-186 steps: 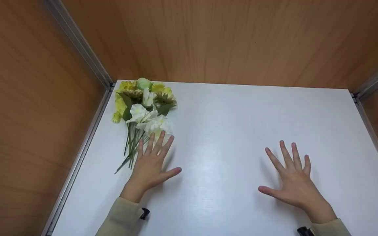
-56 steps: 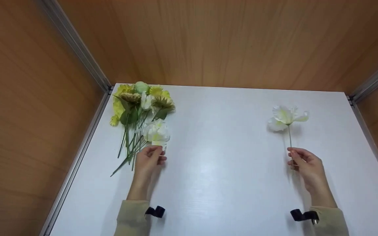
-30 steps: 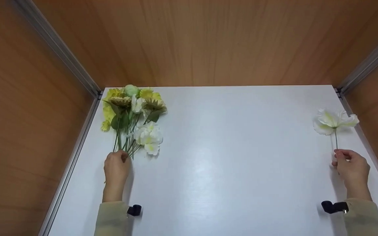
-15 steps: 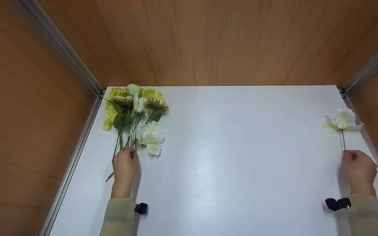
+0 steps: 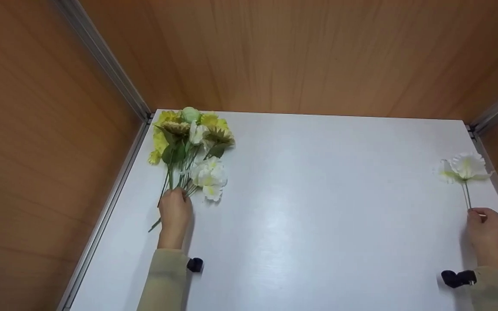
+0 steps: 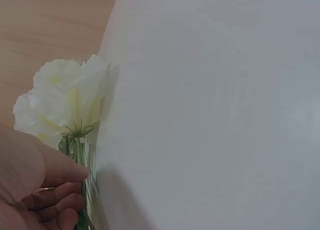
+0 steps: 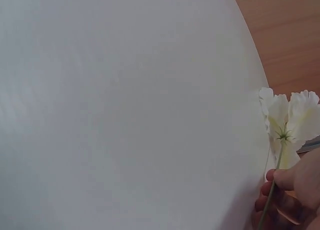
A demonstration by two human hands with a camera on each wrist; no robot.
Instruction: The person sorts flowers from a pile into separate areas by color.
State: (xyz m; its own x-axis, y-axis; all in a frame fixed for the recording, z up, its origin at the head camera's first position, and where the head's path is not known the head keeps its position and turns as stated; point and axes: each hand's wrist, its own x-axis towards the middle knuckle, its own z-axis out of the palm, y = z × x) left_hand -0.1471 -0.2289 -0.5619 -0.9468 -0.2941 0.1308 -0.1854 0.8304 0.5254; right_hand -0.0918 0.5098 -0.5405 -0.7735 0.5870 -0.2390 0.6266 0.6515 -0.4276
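A bunch of artificial flowers [image 5: 173,153], yellow, white and brownish with green leaves, lies at the table's far left corner. My left hand [image 5: 174,211] is over the lower stems, thumb and fingers curled at the green stems [image 6: 80,155]; its fingertips are partly hidden in the head view. Just right of those stems lies a loose white flower [image 5: 210,175]. At the far right, my right hand [image 5: 491,233] pinches the thin stem of a single white flower [image 5: 467,166], its bloom pointing away from me near the table's right edge. The right wrist view shows thumb and fingertips on that stem [image 7: 272,190].
The white table [image 5: 318,194] stretches between the two hands. Wood-grain panels [image 5: 296,56] rise behind it and on both sides, with metal rails [image 5: 102,56] at the corners. A black wrist device [image 5: 458,278] sits at each sleeve.
From lying spread, both hands have curled. My right hand has carried one white flower to the right edge; my left hand has shifted left from the other white flower onto the stems.
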